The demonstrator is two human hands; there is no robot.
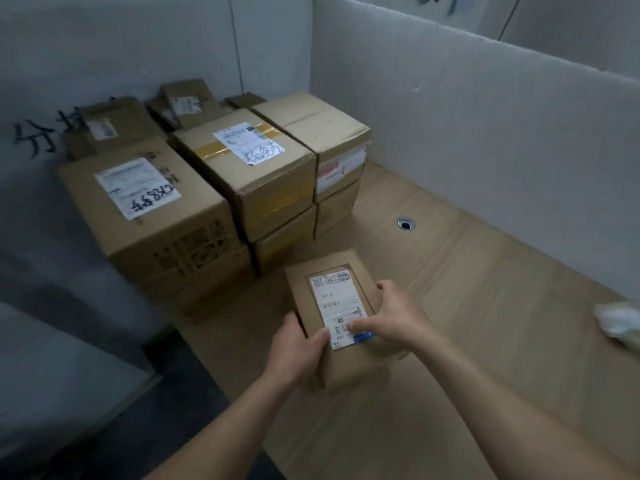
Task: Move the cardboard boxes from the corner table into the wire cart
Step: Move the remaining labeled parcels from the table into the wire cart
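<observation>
A small cardboard box [323,285] with a white shipping label sits near the front of the wooden corner table [467,306]. My left hand [294,351] grips its near-left corner, thumb on top. My right hand [391,318] holds its right side, thumb on the label and fingers curled over the far edge. Behind it stands a stack of larger cardboard boxes: one with a handwritten label at the left [145,216], a taped one in the middle [249,168] and a plain one at the right [322,126]. No wire cart is in view.
Grey partition walls [485,116] enclose the table at the back and right. A round cable hole [405,223] is in the tabletop right of the stack. A pale crumpled bag [620,323] lies at the right edge. Dark floor [145,410] shows at the lower left.
</observation>
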